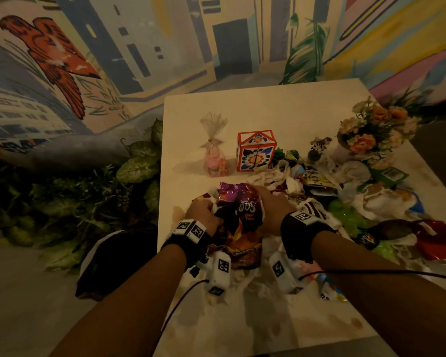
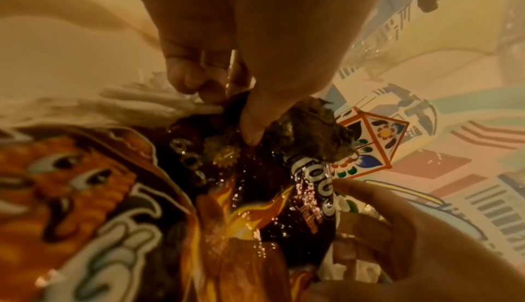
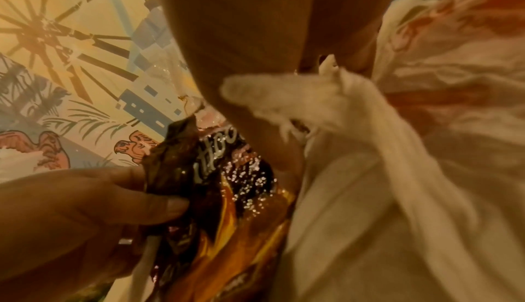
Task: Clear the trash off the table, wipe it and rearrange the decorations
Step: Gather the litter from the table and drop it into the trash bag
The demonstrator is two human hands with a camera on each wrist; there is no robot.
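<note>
Head view shows my left hand [image 1: 202,217] and right hand [image 1: 273,202] on either side of a crumpled dark chip bag [image 1: 238,220], fingers curled into its edges; its long axis runs from my wrists away toward the far table [image 1: 281,104] edge, the crinkled purple end pointing away from me. What is inside it I cannot tell. Beyond my hands stand a cellophane treat bag [image 1: 214,155] holding pink sweets and a floral paper box [image 1: 255,150]. Right of my right hand lie crumpled tissues [image 1: 376,202] and wrappers, with a flower pot [image 1: 371,135] of peach blooms farther off.
</note>
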